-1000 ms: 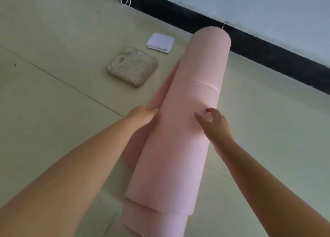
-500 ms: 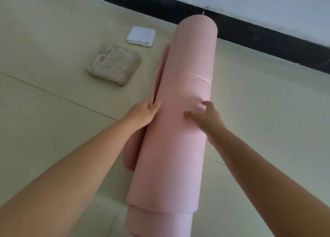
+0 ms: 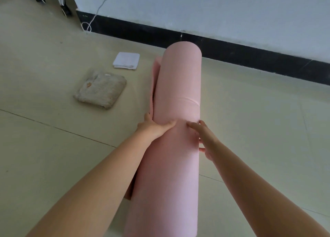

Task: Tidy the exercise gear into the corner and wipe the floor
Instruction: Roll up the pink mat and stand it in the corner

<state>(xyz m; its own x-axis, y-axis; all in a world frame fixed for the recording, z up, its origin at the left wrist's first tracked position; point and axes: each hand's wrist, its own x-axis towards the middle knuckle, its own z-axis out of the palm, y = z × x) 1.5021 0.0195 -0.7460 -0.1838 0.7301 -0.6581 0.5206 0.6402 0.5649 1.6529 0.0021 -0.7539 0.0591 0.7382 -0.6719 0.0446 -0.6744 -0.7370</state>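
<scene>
A pink exercise mat [image 3: 178, 86], rolled into a thick tube, lies on the cream floor and points toward the wall. A loose flap of it shows along its left side. My left hand [image 3: 153, 126] clasps the roll from the left, thumb over the top. My right hand [image 3: 205, 138] presses flat against its right side, fingers spread. Left of the roll lie a folded beige towel [image 3: 100, 89] and, farther back, a small folded white cloth [image 3: 127, 60].
A grey wall with a black skirting board [image 3: 250, 52] runs across the back. A white cable [image 3: 91, 22] hangs down to the floor by a wall corner at upper left. Dark wheeled feet [image 3: 63, 2] stand beyond it.
The view has tilted up, showing more wall and the cable. Both hands slid along the roll; my left thumb now lies over its top and the roll has closed tighter on the flap.
</scene>
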